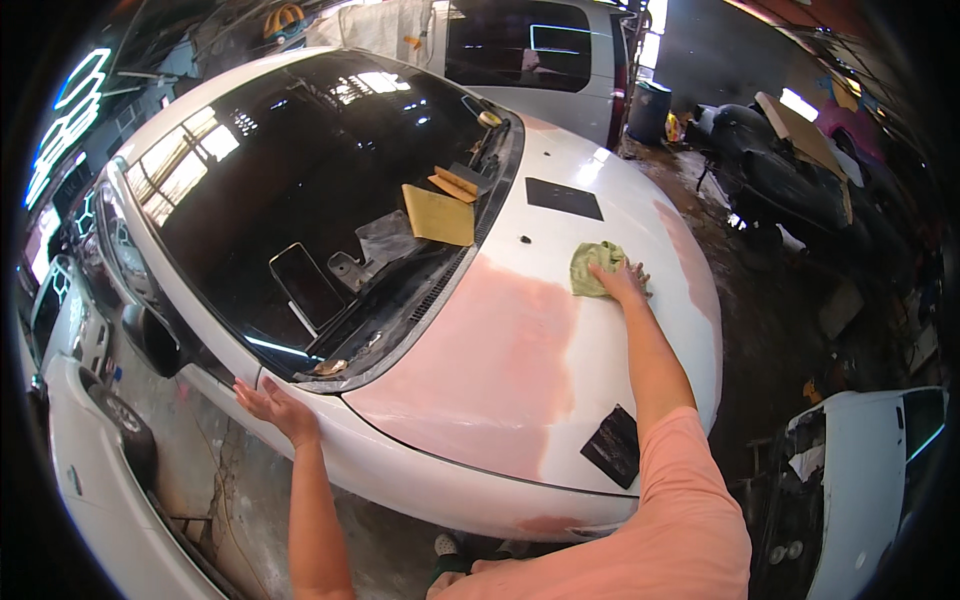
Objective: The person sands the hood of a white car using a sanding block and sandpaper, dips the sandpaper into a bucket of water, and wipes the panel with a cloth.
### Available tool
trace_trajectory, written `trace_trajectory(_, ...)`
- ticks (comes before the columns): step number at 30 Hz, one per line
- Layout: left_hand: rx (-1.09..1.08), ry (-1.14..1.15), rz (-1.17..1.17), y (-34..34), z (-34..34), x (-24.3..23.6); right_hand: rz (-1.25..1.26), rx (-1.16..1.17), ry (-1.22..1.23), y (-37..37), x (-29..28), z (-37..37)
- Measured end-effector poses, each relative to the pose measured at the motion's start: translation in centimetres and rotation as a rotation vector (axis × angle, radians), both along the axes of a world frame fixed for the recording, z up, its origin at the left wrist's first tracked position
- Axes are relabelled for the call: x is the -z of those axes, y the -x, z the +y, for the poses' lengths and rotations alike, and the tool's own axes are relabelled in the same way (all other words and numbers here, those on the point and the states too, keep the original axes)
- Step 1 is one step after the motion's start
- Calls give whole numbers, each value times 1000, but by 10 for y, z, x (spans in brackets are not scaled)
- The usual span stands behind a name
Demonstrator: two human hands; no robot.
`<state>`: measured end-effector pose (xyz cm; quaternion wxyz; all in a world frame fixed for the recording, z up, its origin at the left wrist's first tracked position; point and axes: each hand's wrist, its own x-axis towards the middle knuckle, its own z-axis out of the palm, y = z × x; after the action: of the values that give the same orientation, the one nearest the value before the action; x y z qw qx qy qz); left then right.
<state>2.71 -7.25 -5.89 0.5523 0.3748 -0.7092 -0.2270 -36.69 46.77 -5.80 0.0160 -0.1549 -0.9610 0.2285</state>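
Note:
Arm stretched across the white car hood [600, 345], my right hand [622, 280] presses a crumpled light-green cloth [590, 268] onto the paint. Broad matte pink patches [500, 350] cover parts of the hood, the largest beside the windshield. My left hand [275, 405] is open, palm turned up and fingers spread, at the fender by the base of the windshield pillar; it holds nothing. One dark sheet [565, 198], like sandpaper, lies flat beyond the cloth, and another dark sheet [613, 447] lies near the hood's closest edge.
On the windshield base rest a phone [305, 285], yellow abrasive sheets [440, 215], a grey crumpled sheet [388, 238] and a tape roll [489, 119]. A side mirror [150, 338] juts out at left. Other cars and a blue barrel [650, 110] stand around; dark car parts pile at right.

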Motion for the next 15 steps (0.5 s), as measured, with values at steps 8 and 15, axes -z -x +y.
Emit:
trace_trajectory(8,-17,27,-47,6,0,-1,589,-65,182,38,-21,26)
trace_trajectory(15,1,-15,-46,6,0,-3,417,-536,-160,-16,-63,-21)
